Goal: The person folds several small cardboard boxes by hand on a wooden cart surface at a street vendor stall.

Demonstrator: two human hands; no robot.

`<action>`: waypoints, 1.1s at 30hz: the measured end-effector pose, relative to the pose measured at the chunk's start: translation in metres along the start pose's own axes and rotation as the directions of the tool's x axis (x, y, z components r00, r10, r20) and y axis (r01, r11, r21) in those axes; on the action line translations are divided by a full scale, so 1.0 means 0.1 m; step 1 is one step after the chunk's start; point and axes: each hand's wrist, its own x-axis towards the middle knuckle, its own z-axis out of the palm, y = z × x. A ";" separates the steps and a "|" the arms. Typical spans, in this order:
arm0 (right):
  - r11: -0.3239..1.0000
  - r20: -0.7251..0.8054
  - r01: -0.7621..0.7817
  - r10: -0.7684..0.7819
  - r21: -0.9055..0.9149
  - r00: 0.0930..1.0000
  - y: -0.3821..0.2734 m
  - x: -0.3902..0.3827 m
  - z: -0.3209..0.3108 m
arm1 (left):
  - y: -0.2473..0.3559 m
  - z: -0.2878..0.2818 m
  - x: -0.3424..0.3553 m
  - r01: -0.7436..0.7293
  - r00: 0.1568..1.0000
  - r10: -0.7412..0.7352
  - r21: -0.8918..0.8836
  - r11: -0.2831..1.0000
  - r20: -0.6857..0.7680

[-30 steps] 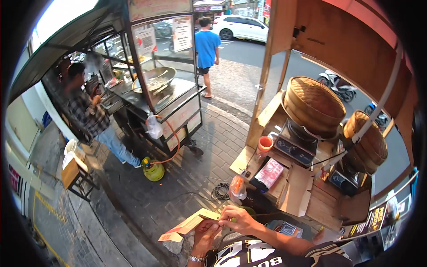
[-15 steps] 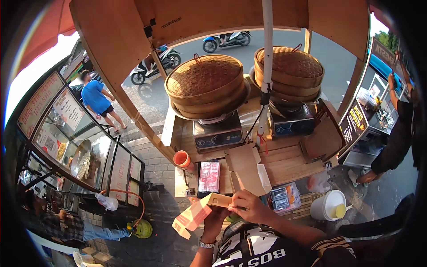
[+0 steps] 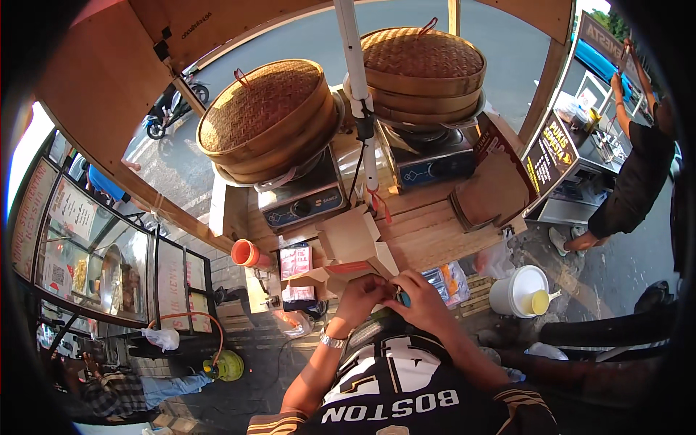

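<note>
My left hand (image 3: 361,297) and my right hand (image 3: 412,296) meet at a folded cardboard box (image 3: 335,274), their fingers closed on its near side. A small teal item shows at the fingers of my right hand, too small to make out. Behind the box, a second open cardboard box (image 3: 346,235) lies on the wooden counter (image 3: 428,232). Left of them are a pink packet (image 3: 296,275) and an orange cup (image 3: 250,254).
Two bamboo steamers (image 3: 261,119) (image 3: 420,65) sit on gas stoves (image 3: 301,199) (image 3: 435,163), split by a white pole (image 3: 362,145). A white bucket (image 3: 516,293) is right below. A food cart (image 3: 90,246) and a lying-looking gas cylinder (image 3: 228,366) are left; co-workers (image 3: 634,167) (image 3: 119,391) stand either side.
The view has swung toward the steamers and tilted down. My hands have raised the cardboard box toward the counter, its printed flaps now turned away beside the open box.
</note>
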 end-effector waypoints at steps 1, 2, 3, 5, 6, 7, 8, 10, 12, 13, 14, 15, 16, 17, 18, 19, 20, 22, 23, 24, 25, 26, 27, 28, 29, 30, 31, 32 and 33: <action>0.999 -0.032 -0.030 0.031 0.015 0.999 0.04 0.01 -0.02 | 0.02 0.04 0.05 0.020 1.000 -0.020 -0.011 1.000 0.003; 0.995 -0.013 -0.075 0.076 0.061 0.997 0.07 0.02 -0.03 | 0.05 0.07 0.06 0.041 0.999 -0.041 -0.023 0.999 -0.004; 0.987 -0.002 -0.124 0.124 0.104 0.992 0.11 0.03 -0.07 | 0.08 0.11 0.10 0.060 0.998 -0.060 -0.032 0.998 -0.002; 0.947 -0.062 -0.168 0.191 0.273 0.980 0.17 0.04 -0.07 | 0.10 0.12 0.18 0.066 0.996 -0.063 -0.054 0.996 0.061; 0.936 -0.086 -0.184 0.219 0.302 0.972 0.22 0.01 -0.03 | 0.09 0.14 0.20 0.066 0.994 -0.060 -0.064 0.996 0.089; 0.923 -0.108 -0.197 0.245 0.331 0.964 0.28 -0.02 0.02 | -0.04 0.16 0.22 0.040 0.997 -0.037 -0.042 0.998 0.070; 0.910 -0.131 -0.203 0.265 0.360 0.955 0.31 -0.02 0.05 | -0.08 0.18 0.22 0.026 0.998 -0.026 0.006 1.000 0.049; 0.913 -0.180 -0.208 0.283 0.350 0.942 0.33 -0.03 0.15 | -0.13 0.19 0.20 0.002 1.000 -0.001 0.101 0.995 -0.003; 0.897 -0.170 -0.273 0.347 0.347 0.922 0.41 -0.05 0.25 | -0.13 0.21 0.21 0.026 0.999 -0.023 0.144 0.989 -0.023; 0.920 -0.199 -0.261 0.326 0.294 0.924 0.45 -0.04 0.29 | -0.13 0.21 0.19 0.040 0.999 -0.034 0.164 0.986 -0.038; 0.939 -0.231 -0.250 0.304 0.238 0.924 0.51 -0.02 0.31 | -0.03 0.24 0.14 -0.021 0.996 0.042 0.253 0.967 -0.075; 0.955 -0.264 -0.237 0.279 0.179 0.924 0.58 0.00 0.32 | 0.15 0.30 0.04 -0.080 0.987 0.122 0.343 0.936 -0.104; 0.951 -0.273 -0.249 0.293 0.182 0.916 0.65 0.02 0.33 | 0.32 0.36 -0.05 -0.135 0.971 0.205 0.429 0.893 -0.122; 0.947 -0.282 -0.261 0.306 0.187 0.909 0.72 0.04 0.34 | 0.48 0.38 -0.16 -0.223 0.952 0.290 0.438 0.871 -0.094; 0.942 -0.294 -0.276 0.323 0.190 0.900 0.80 0.04 0.35 | 0.63 0.37 -0.30 -0.308 0.927 0.371 0.442 0.842 -0.062; 0.909 -0.272 -0.355 0.406 0.218 0.872 0.85 0.05 0.37 | 0.69 0.32 -0.41 -0.388 0.892 0.450 0.448 0.806 -0.037; 0.912 -0.274 -0.352 0.401 0.209 0.874 0.85 0.07 0.35 | 0.64 0.24 -0.47 -0.356 0.863 0.483 0.503 0.788 -0.145; 0.918 -0.272 -0.344 0.389 0.198 0.880 0.86 0.10 0.35 | 0.46 0.08 -0.54 -0.261 0.763 0.543 0.603 0.754 -0.349; 0.921 -0.287 -0.317 0.374 0.228 0.882 0.86 0.10 0.36 | 0.33 0.00 -0.46 -0.185 0.743 0.437 0.473 0.862 -0.507; 0.922 -0.288 -0.319 0.373 0.219 0.882 0.85 0.10 0.38 | 0.20 -0.11 -0.43 -0.122 0.761 0.373 0.447 0.886 -0.531; 0.925 -0.288 -0.317 0.368 0.210 0.884 0.83 0.11 0.39 | 0.02 -0.22 -0.39 -0.090 0.792 0.253 0.304 0.948 -0.556; 0.926 -0.285 -0.319 0.367 0.201 0.885 0.82 0.12 0.41 | -0.03 -0.26 -0.37 -0.049 0.818 0.127 0.152 0.987 -0.561; 0.925 -0.272 -0.319 0.368 0.209 0.889 0.80 0.12 0.42 | -0.08 -0.28 -0.37 -0.053 0.855 0.089 0.083 0.995 -0.511; 0.923 -0.260 -0.319 0.369 0.217 0.892 0.77 0.12 0.42 | -0.12 -0.31 -0.35 -0.054 0.888 0.054 0.014 0.998 -0.456; 0.921 -0.249 -0.318 0.370 0.226 0.895 0.76 0.13 0.43 | -0.12 -0.31 -0.34 -0.051 0.918 0.026 -0.052 0.997 -0.396; 0.921 -0.250 -0.320 0.371 0.223 0.895 0.76 0.12 0.44 | -0.17 -0.31 -0.34 -0.108 0.911 0.089 -0.024 0.994 -0.402; 0.921 -0.250 -0.321 0.371 0.220 0.894 0.78 0.11 0.43 | -0.23 -0.31 -0.32 -0.165 0.901 0.153 0.006 0.986 -0.406; 0.921 -0.254 -0.323 0.373 0.217 0.892 0.80 0.09 0.42 | -0.25 -0.29 -0.32 -0.220 0.889 0.216 0.037 0.975 -0.405; 0.851 -0.164 -0.382 0.461 0.359 0.872 0.83 0.09 0.40 | -0.22 -0.28 -0.32 -0.222 0.909 0.102 -0.263 0.939 -0.403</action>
